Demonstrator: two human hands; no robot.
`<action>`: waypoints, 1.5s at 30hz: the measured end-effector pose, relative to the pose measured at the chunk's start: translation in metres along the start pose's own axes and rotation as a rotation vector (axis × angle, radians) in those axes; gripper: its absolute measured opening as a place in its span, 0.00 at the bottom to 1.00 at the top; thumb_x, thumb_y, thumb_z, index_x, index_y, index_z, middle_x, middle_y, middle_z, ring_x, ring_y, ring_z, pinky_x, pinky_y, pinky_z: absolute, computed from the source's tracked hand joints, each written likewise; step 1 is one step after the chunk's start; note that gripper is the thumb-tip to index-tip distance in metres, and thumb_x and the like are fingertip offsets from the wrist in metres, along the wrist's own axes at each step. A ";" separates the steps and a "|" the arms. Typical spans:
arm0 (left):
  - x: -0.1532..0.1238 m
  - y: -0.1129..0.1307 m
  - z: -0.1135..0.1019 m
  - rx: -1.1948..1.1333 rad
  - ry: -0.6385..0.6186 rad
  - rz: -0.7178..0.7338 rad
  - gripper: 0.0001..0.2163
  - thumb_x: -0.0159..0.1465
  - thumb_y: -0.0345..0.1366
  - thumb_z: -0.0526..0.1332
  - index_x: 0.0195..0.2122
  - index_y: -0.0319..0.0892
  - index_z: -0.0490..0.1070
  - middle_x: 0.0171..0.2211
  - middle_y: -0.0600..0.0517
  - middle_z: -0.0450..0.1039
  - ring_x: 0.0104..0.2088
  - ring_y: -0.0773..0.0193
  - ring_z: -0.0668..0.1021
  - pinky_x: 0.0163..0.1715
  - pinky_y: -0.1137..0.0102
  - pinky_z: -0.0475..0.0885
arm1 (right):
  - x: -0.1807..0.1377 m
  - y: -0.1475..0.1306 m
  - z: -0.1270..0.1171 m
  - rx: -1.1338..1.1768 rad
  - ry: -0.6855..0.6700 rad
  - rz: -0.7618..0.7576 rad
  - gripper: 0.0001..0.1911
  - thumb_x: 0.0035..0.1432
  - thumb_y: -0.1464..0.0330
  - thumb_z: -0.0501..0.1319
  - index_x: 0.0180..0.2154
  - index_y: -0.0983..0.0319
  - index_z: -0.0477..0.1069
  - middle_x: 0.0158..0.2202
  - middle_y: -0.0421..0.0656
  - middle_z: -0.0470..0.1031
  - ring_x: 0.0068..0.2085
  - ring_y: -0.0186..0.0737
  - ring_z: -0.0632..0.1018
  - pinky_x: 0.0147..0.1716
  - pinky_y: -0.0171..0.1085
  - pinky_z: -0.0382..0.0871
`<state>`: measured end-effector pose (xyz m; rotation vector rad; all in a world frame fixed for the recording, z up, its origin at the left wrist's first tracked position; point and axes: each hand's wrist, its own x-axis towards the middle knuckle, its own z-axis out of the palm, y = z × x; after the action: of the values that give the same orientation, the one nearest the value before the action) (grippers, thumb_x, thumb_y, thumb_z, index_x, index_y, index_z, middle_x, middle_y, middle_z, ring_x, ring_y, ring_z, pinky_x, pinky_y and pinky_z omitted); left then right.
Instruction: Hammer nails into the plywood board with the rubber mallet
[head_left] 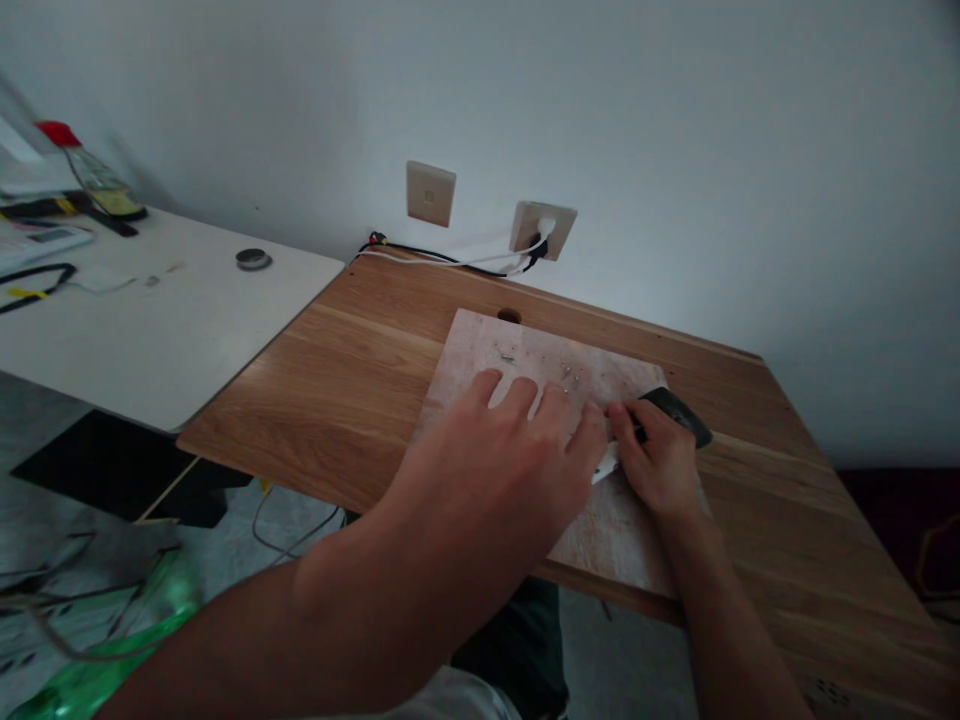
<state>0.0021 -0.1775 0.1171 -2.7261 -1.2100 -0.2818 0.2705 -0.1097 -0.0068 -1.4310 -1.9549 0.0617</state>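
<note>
We judge the work to be in its middle: our left hand lies flat, fingers spread and closing on nothing, on the pale board that sits on the wooden surface. Our right hand has its grip wrapped round a dark-handled tool, black handle pointing away to the right, while a small pale piece shows between the two hands where the fingertips meet. We cannot tell whether that piece is the tool's blade or a separate thing, since the left hand covers most of it. On the far part of the board, just beyond the left fingers, lie small scattered bits; we take these as what has already been worked off or laid out, though they are too small to name. How much is left we cannot judge, as whatever sits under the left palm is hidden.

Around us: a round hole in the surface touches the board's far edge, and white and black cables run along the wall to a socket, beside a blank wall plate. A white surface adjoins on the left, carrying a small round tin and a red-capped bottle. Nothing near crowds the hands; only the scattered bits lie close to them
</note>
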 end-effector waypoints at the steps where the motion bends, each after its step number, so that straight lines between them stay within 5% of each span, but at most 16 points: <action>1: 0.000 0.001 0.000 -0.003 -0.005 -0.002 0.17 0.75 0.40 0.57 0.62 0.42 0.69 0.56 0.41 0.76 0.52 0.50 0.79 0.52 0.55 0.72 | 0.000 0.000 0.000 0.003 -0.006 0.002 0.17 0.70 0.59 0.56 0.28 0.57 0.69 0.25 0.42 0.73 0.26 0.42 0.72 0.30 0.42 0.65; 20: 0.003 -0.001 0.004 -0.011 0.021 0.101 0.16 0.75 0.40 0.56 0.61 0.42 0.68 0.56 0.42 0.76 0.53 0.51 0.79 0.53 0.57 0.70 | -0.001 0.001 -0.001 0.034 -0.040 0.013 0.18 0.71 0.58 0.55 0.28 0.57 0.68 0.26 0.42 0.73 0.27 0.42 0.72 0.31 0.42 0.66; 28: 0.016 -0.024 0.064 0.020 0.004 0.132 0.08 0.74 0.34 0.56 0.49 0.38 0.74 0.41 0.44 0.79 0.45 0.53 0.80 0.43 0.61 0.71 | -0.001 0.001 0.000 0.028 -0.026 0.016 0.19 0.72 0.56 0.54 0.30 0.58 0.71 0.27 0.43 0.74 0.30 0.44 0.75 0.33 0.42 0.67; 33: 0.014 -0.037 0.102 0.061 0.036 0.120 0.08 0.73 0.30 0.56 0.46 0.38 0.75 0.50 0.42 0.77 0.52 0.52 0.77 0.48 0.59 0.70 | -0.001 0.001 0.000 0.021 -0.030 0.011 0.18 0.71 0.58 0.55 0.31 0.58 0.72 0.27 0.44 0.75 0.29 0.43 0.75 0.32 0.42 0.67; 39: 0.010 -0.038 0.115 0.027 -0.025 0.104 0.08 0.73 0.30 0.57 0.47 0.38 0.76 0.47 0.42 0.78 0.50 0.51 0.78 0.48 0.58 0.69 | -0.003 0.003 0.003 0.021 0.010 -0.011 0.17 0.72 0.59 0.55 0.31 0.58 0.72 0.28 0.43 0.74 0.30 0.44 0.75 0.34 0.42 0.68; 45: 0.010 -0.035 0.118 0.032 -0.033 0.109 0.09 0.73 0.29 0.55 0.48 0.36 0.75 0.46 0.42 0.78 0.48 0.52 0.79 0.49 0.58 0.70 | 0.000 0.006 -0.005 -0.203 0.255 -0.018 0.13 0.69 0.61 0.58 0.35 0.59 0.75 0.36 0.50 0.75 0.39 0.51 0.76 0.39 0.47 0.70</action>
<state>-0.0046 -0.1226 0.0067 -2.7672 -1.0589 -0.2042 0.2783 -0.1092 -0.0062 -1.4693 -1.8018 -0.3205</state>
